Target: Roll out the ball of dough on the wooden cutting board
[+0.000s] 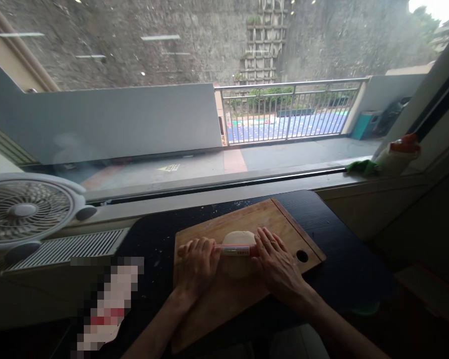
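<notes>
A wooden cutting board [209,324] lies at an angle on the dark table. On it rests a flat round of pale dough [237,268], with a rolling pin [234,251] lying across it. The pin's middle has a clear, reddish wrapping with print. Curled fingers of my left hand [199,259] grip the pin's left end. My right hand [279,259] lies palm down over the right end, its fingers stretched forward and close together. Both hands hide the pin's ends, and the dough's right edge is partly covered.
White specks dot the black table [329,234]. At the left stands a grey fan [22,210] beside a slatted vent. A pixelated patch covers something at lower left. On the windowsill at right are a spray bottle [398,157] and a green cloth [361,167].
</notes>
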A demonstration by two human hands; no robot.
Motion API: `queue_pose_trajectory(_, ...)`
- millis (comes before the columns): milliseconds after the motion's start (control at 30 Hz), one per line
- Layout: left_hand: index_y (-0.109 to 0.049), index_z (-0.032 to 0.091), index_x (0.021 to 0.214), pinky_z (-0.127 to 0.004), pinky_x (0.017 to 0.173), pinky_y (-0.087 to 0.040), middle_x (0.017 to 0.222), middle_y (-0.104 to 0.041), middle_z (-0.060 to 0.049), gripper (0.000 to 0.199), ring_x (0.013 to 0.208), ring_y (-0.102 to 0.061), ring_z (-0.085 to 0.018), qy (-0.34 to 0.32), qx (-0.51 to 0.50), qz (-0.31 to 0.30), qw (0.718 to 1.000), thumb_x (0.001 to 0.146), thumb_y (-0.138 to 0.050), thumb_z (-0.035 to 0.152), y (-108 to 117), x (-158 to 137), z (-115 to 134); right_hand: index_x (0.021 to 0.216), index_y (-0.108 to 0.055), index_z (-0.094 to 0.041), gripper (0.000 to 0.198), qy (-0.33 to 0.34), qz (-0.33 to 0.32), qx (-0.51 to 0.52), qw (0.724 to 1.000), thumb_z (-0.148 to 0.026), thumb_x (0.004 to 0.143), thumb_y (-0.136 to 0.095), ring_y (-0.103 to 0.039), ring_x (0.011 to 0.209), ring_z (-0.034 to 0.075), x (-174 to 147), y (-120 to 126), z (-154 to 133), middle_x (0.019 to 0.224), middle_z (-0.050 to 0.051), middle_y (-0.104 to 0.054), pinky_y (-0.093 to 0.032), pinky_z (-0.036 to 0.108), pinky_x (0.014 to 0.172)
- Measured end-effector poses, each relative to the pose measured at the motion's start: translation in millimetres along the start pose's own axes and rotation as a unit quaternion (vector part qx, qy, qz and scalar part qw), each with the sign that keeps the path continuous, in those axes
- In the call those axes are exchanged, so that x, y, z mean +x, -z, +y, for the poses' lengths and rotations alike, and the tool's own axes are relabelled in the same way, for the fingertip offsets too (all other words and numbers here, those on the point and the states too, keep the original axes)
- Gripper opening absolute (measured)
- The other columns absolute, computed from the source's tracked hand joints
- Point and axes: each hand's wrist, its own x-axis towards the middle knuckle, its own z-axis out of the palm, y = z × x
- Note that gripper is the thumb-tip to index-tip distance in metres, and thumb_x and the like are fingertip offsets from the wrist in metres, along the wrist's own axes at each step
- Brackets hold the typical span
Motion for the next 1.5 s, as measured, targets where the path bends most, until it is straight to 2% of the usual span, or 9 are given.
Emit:
queue_pose_trajectory(267,-0.056,0.019,0.079,-0.037,0.076,-0.035,0.083,-0.061,-0.008,0.030,0.081,-0.053,-0.024,0.080,0.013,0.023,0.996,0.092,-0.032,0.033,-37,71,2,0.131,-0.045,-0.007,0.053,-0.116,-0.016,-0.028,0.993,-0.040,0.095,-0.027,-0.026,0.134,0.026,49,-9,11,0.140,0.016,-0.039,-0.018,0.044,0.109)
queue_pose_trajectory(467,-0.055,0.019,0.082,-0.037,0.088,-0.033,0.086,-0.059,-0.006,0.028,0.087,-0.052,-0.021,-0.024,-0.048,0.037,0.998,0.092,-0.031,0.029,-33,46,2,0.139,-0.033,-0.007,0.054,-0.013,-0.009,-0.031,0.999,-0.035,0.093,-0.034,-0.024,0.135,0.025,-17,-5,-27,0.145,0.015,-0.030,-0.024,0.039,0.108)
queue_pose_trajectory(533,-0.055,0.019,0.087,-0.037,0.088,-0.034,0.089,-0.059,-0.006,0.027,0.088,-0.052,-0.021,-0.027,-0.060,0.028,0.997,0.092,-0.031,0.029,-33,48,4,0.140,-0.032,-0.007,0.055,-0.014,0.002,-0.032,0.999,-0.035,0.092,-0.035,-0.022,0.136,0.026,-21,-7,-28,0.146,0.015,-0.030,-0.024,0.040,0.108)
queue_pose_trajectory(767,-0.057,0.018,0.083,-0.038,0.078,-0.036,0.088,-0.062,-0.007,0.025,0.083,-0.054,-0.022,0.045,-0.039,-0.037,0.998,0.090,-0.035,0.030,-44,97,18,0.130,-0.047,-0.007,0.049,-0.143,-0.006,-0.030,0.989,-0.036,0.095,-0.027,-0.030,0.132,0.027,28,-14,7,0.138,0.016,-0.043,-0.026,0.044,0.106)
queue_pose_trajectory(1000,-0.056,0.020,0.099,-0.037,0.089,-0.033,0.096,-0.059,-0.005,0.030,0.092,-0.051,-0.020,-0.050,-0.068,-0.007,0.996,0.094,-0.030,0.032,-27,47,4,0.138,-0.036,-0.009,0.053,-0.042,0.020,-0.021,0.999,-0.037,0.093,-0.032,-0.023,0.135,0.026,-17,-8,-22,0.144,0.014,-0.034,-0.024,0.042,0.108)
queue_pose_trajectory(1167,-0.057,0.020,0.094,-0.037,0.082,-0.036,0.095,-0.060,-0.007,0.027,0.090,-0.052,-0.023,0.045,-0.018,-0.027,0.998,0.092,-0.034,0.035,-36,78,14,0.128,-0.049,-0.013,0.048,-0.155,-0.021,-0.029,0.987,-0.037,0.095,-0.024,-0.036,0.129,0.025,49,-12,13,0.135,0.014,-0.047,-0.021,0.043,0.107)
queue_pose_trajectory(1233,-0.057,0.020,0.091,-0.037,0.080,-0.037,0.092,-0.061,-0.007,0.028,0.089,-0.053,-0.023,0.066,-0.007,-0.034,0.997,0.092,-0.034,0.035,-33,81,20,0.125,-0.052,-0.014,0.047,-0.167,-0.054,-0.030,0.984,-0.039,0.095,-0.025,-0.034,0.130,0.025,69,-11,26,0.134,0.014,-0.048,-0.020,0.042,0.107)
queue_pose_trajectory(1333,-0.059,0.019,0.095,-0.037,0.080,-0.037,0.092,-0.061,-0.008,0.030,0.089,-0.053,-0.023,0.021,-0.005,-0.025,0.999,0.093,-0.034,0.036,-19,48,24,0.127,-0.050,-0.015,0.049,-0.131,-0.075,-0.026,0.988,-0.042,0.095,-0.024,-0.029,0.133,0.024,61,-9,32,0.135,0.013,-0.047,-0.017,0.041,0.108)
queue_pose_trajectory(1500,-0.045,0.020,0.129,-0.041,0.087,-0.035,0.113,-0.057,-0.009,0.039,0.096,-0.052,-0.024,-0.020,0.045,-0.007,0.999,0.092,-0.038,0.028,4,-28,21,0.133,-0.044,-0.015,0.053,-0.096,-0.053,-0.018,0.994,-0.043,0.095,-0.020,-0.021,0.136,0.022,43,-18,29,0.142,0.010,-0.038,-0.013,0.038,0.109)
